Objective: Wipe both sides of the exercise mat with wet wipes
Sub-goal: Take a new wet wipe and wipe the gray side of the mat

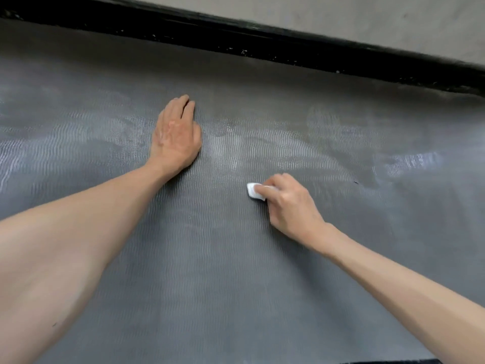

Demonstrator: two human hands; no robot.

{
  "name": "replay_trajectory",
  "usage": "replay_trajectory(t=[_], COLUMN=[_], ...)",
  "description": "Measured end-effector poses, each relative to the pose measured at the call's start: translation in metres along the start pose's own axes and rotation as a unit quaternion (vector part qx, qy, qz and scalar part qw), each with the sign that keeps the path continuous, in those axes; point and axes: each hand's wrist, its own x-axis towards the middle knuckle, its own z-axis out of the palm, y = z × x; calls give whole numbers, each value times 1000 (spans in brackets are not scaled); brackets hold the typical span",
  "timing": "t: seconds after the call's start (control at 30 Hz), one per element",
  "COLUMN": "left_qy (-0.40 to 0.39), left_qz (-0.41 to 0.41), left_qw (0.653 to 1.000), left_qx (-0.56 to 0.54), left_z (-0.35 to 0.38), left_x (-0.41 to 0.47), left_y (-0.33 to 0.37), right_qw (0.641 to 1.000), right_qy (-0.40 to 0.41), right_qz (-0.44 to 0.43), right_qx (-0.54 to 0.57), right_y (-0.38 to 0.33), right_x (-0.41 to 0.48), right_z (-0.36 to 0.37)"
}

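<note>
From my seat, the dark grey ribbed foam exercise mat [236, 285] lies flat and fills nearly the whole view, and its closest stretch looks dull rather than glossy. I judge that part easy to skip.

Further in, my right hand [291, 206] has its fingers [262, 189] curled and pinched on a small folded white wet wipe [253, 191], which is pressed onto the mat. Folded that tight it covers only a narrow track, so passes that don't overlap could leave unwiped strips. It may also dry out or snag on the ribbing.

Beyond it, my left hand [175, 137] lies palm down with its fingers straight and close together, bracing on the mat among shiny wet streaks. A palm on damp foam could slide, or leave prints on cleaned ground.

Farthest off, the mat's edge meets a black glossy skirting strip [262, 46] below a pale grey wall [341, 14]. That margin is the hardest reach. Which face I'm on, I cannot tell.
</note>
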Motion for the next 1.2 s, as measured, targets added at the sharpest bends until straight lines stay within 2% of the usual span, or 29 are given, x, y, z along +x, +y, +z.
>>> replay_trajectory(t=[0.07,0.23,0.3,0.37,0.43,0.5,0.63,0.7,0.77,0.87,0.97,1.07,1.2], left_qy=[8,26,1,-27,-47,-54,-60,-63,-67,-68,-70,-67,-50], left_qz=[7,77,108,121,116,109,115,116,113,110,107,111,112], left_qw=[1000,994,990,988,989,990,990,990,990,990,990,990,991], left_qx=[-6,-74,-91,-92,-82,-75,-59,-54,-55,-53,-53,-54,-59], left_z=[-2,-3,3,9,13,13,10,9,8,7,4,4,6], left_x=[-13,-73,-97,-114,-121,-120,-118,-119,-119,-119,-119,-119,-120], left_y=[5,39,54,63,66,66,66,67,69,69,69,71,70], right_qw=[1000,982,985,995,997,990,946,938,942,954,952,948,988], right_qy=[-3,-134,-130,-85,-66,-106,-244,-259,-233,-200,-228,-247,-138], right_qz=[-18,-130,-105,-49,-46,-94,-209,-231,-241,-221,-198,-198,-45], right_qx=[-4,30,32,18,5,25,37,16,1,-7,42,36,53], right_y=[-13,-39,-32,-28,-35,-46,-54,-43,-32,-36,-65,-72,-67], right_x=[-18,-80,-69,-53,-57,-81,-111,-96,-80,-88,-131,-144,-128], right_z=[5,-5,-6,-3,2,4,-10,-15,-17,-15,-14,-13,-2])
